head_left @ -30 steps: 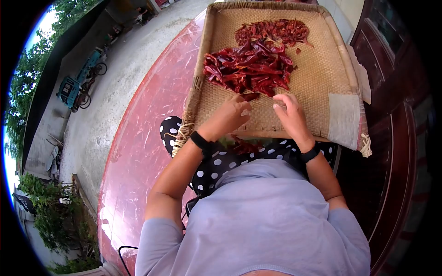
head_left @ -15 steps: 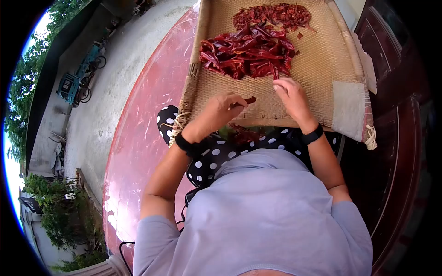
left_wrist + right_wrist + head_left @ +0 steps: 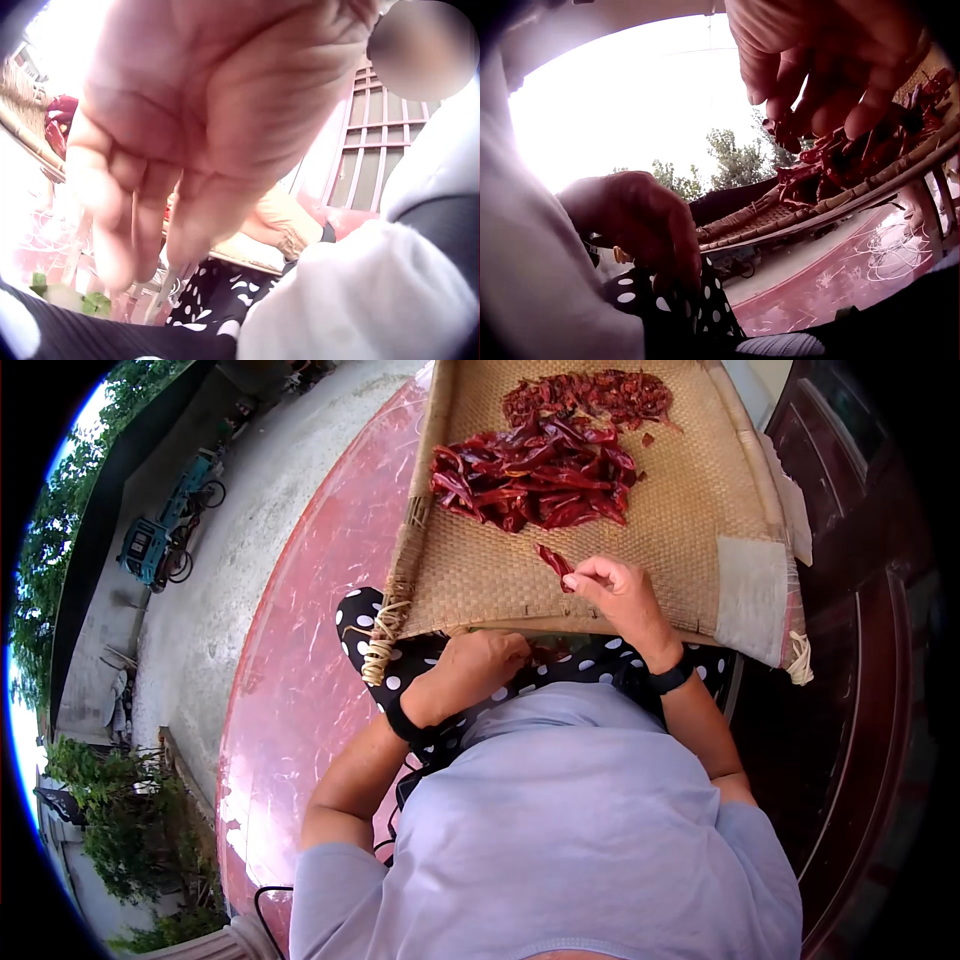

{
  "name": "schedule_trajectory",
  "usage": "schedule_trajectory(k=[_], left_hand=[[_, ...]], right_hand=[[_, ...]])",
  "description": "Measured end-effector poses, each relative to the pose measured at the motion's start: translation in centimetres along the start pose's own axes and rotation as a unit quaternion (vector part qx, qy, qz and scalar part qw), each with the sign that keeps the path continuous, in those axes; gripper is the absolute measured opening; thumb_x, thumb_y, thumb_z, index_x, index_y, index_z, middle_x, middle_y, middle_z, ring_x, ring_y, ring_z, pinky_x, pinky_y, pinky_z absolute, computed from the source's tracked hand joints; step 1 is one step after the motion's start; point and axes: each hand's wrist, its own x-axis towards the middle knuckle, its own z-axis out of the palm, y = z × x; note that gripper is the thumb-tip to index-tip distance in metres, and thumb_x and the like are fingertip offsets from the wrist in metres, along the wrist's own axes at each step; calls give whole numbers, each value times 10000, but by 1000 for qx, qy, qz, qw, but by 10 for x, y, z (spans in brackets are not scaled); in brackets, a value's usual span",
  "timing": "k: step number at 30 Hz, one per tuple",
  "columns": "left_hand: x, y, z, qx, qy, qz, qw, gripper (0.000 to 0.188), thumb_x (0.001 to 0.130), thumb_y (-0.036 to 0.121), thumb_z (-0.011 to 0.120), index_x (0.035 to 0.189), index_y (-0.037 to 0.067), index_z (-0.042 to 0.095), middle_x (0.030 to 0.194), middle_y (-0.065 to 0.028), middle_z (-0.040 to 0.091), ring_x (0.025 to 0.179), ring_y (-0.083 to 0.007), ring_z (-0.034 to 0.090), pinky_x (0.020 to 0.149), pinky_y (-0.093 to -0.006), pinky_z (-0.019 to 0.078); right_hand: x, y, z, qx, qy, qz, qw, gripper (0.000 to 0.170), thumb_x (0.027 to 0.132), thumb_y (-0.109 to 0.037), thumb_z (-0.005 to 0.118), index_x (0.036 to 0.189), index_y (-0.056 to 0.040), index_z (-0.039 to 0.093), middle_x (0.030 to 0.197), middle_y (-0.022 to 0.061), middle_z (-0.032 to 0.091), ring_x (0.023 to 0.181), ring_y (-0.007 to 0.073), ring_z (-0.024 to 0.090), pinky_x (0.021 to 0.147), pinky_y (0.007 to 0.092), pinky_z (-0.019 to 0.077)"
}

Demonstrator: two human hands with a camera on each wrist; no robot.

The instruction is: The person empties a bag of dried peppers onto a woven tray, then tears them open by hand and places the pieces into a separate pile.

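My right hand [image 3: 625,600] pinches a dried red chili [image 3: 553,565] between thumb and fingers, over the near part of a woven bamboo tray [image 3: 680,510]. Past it on the tray lies a heap of whole dried chilies [image 3: 540,475], with a flatter patch of chili pieces [image 3: 590,398] farther back. My left hand [image 3: 478,663] is low at the tray's near edge, above the lap. In the left wrist view its fingers [image 3: 154,225] hang down loosely with nothing between them. Some dark red pieces [image 3: 545,652] show beneath the tray's edge, partly hidden.
Black trousers with white dots [image 3: 360,620] cover the legs under the tray. A pale cloth patch [image 3: 752,600] covers the tray's near right corner. Red plastic-like flooring [image 3: 320,610] lies to the left, a dark wooden door [image 3: 850,680] to the right.
My left hand has come down from above the tray to below its near edge, and the chili it held is gone from it. My right hand has drawn a chili back from the heap.
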Motion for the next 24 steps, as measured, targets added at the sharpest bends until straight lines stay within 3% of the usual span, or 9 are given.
schedule_trajectory(k=[2,4,6,8,12,14,16,22,24], left_hand=[[4,6,-8,-124,54,-53,989,292,911,150,667,1178,42,619,929,-122,672,819,-261,668,704,-348,545],[8,20,-11,-325,149,-117,927,283,952,188,666,1165,11,610,898,-91,668,785,-189,654,673,-303,533],[11,18,-7,-359,174,-103,911,264,985,189,644,1129,-27,599,898,-63,660,791,-117,617,660,-259,517],[13,14,-12,-420,111,-86,897,231,987,163,639,1112,-28,604,909,-64,659,795,-120,621,672,-262,520],[7,13,-5,-189,121,-14,974,123,941,62,650,1052,13,633,910,-67,656,806,-148,650,704,-286,531],[3,8,4,-86,117,18,989,215,836,13,671,1043,42,625,916,-131,645,840,-297,675,730,-361,542],[1,2,15,-34,133,68,988,221,818,27,676,1026,59,609,938,-137,623,849,-335,653,729,-395,542],[-1,9,21,-6,96,52,994,198,844,136,701,1010,87,606,957,-107,610,861,-323,655,718,-413,548],[2,9,19,-25,95,72,993,203,844,134,700,1019,85,609,948,-105,612,859,-324,655,719,-411,547]], right_hand=[[-3,-13,0,14,-50,-13,999,172,882,-151,726,864,12,676,770,80,655,700,127,614,652,293,499],[-6,-23,1,17,-99,-37,994,131,836,-74,752,805,-2,647,850,43,646,750,117,600,672,266,490],[-8,-27,2,30,-153,-25,987,137,835,-84,755,810,-7,645,854,43,643,746,121,590,674,270,484],[-7,-29,1,-3,-184,-39,982,137,850,-106,743,820,-13,646,824,39,638,756,139,594,692,284,483],[2,-14,1,-13,-69,-35,997,123,850,-100,723,911,-27,645,972,91,640,766,219,643,708,338,521],[12,-5,-4,-59,8,-38,998,169,860,-83,705,1004,-35,630,1092,108,615,810,232,651,739,345,536],[32,10,-16,-148,84,-63,983,272,870,-66,686,1126,-42,598,1202,127,571,858,240,654,771,346,547],[87,43,-32,-223,113,15,968,477,883,-58,664,1309,-25,451,1272,176,542,933,326,643,850,408,528],[96,61,-31,-272,118,-4,955,364,886,-84,671,1212,-23,522,1181,179,598,958,372,631,844,446,508]])
